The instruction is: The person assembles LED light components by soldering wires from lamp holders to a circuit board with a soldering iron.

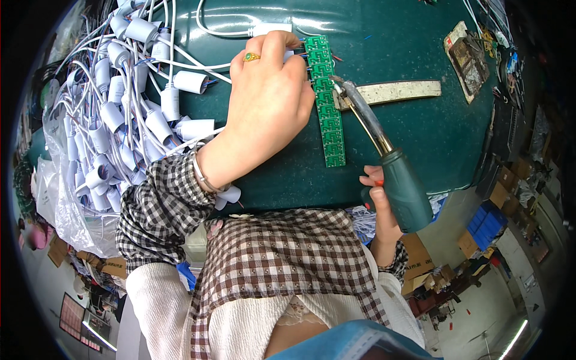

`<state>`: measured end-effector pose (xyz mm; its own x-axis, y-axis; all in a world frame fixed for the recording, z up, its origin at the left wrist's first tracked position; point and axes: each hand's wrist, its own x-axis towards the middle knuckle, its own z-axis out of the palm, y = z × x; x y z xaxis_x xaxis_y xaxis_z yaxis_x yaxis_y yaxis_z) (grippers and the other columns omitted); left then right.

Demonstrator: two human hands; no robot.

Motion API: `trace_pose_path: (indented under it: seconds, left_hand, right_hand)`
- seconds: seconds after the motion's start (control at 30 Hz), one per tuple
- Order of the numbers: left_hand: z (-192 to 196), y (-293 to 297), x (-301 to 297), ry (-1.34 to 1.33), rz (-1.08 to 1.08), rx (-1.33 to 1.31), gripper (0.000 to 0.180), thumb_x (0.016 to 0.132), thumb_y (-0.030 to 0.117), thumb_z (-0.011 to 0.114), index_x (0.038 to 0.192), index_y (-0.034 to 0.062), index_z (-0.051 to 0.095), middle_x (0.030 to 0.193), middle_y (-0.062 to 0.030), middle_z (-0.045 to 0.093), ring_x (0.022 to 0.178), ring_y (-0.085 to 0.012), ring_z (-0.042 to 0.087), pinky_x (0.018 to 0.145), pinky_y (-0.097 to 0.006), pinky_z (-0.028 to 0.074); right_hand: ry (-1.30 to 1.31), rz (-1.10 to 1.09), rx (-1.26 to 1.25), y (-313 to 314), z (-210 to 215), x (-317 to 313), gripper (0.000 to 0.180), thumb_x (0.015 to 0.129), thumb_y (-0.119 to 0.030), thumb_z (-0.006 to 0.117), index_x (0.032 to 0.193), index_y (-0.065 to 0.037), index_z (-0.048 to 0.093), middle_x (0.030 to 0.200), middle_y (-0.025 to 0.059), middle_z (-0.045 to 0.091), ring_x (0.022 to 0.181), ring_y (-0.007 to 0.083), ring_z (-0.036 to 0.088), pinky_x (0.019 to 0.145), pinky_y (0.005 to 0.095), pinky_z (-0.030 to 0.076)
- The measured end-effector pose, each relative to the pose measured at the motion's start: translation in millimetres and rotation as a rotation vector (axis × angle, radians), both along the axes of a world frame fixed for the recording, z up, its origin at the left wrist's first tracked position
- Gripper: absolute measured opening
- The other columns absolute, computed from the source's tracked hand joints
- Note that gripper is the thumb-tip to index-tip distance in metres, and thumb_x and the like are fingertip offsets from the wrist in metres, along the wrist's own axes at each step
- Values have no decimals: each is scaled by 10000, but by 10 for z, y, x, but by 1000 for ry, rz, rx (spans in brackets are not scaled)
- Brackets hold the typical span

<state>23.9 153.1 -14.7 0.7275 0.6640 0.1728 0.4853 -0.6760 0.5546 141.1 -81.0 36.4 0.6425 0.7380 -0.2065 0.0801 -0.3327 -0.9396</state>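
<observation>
A long strip of small green circuit boards (330, 123) lies lengthwise in front of me on the dark green table. At its upper left, my left hand (267, 99) is closed, its fingertips pinching a white cylindrical housing (288, 55) that the fingers mostly hide. Thin wires reach from there to the strip's left edge. My right hand (385, 210) grips the green handle of a soldering iron (407, 192). The iron's tip is at the strip's right edge, near its upper part; whether it touches, I cannot tell.
White cylindrical housings (117, 111) with cables are heaped at the left, partly on clear plastic. One white housing (270, 29) lies beyond my left hand. A pale flat bar (396, 93) lies right of the strip. A dark-stained block (466, 62) sits at far right, near loose wires.
</observation>
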Motion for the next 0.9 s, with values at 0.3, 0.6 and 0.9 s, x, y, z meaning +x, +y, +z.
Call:
trace_pose_path:
  seconds: [0.3,0.6,0.9]
  left_hand:
    - [-19,10,6,5,-4,11,135,801,96,706,882,7,643,1260,-148,558,1156,-362,522,910,-486,443]
    - [-40,35,15,15,-11,40,125,807,90,690,885,5,640,1252,-158,556,1162,-374,522,926,-489,448]
    - [156,-24,-119,-1,-35,95,285,803,122,752,1027,21,608,1246,-170,550,1155,-380,524,914,-488,452]
  right_hand:
    - [45,-31,64,8,-27,4,506,826,4,798,1264,102,565,1073,238,720,945,255,736,845,379,621]
    - [101,-80,117,-4,-69,-17,469,854,14,766,1269,89,560,1118,235,700,991,279,721,884,399,612]
    - [114,-79,191,1,-57,27,428,910,8,705,1301,93,556,1129,220,687,1031,275,696,863,406,617]
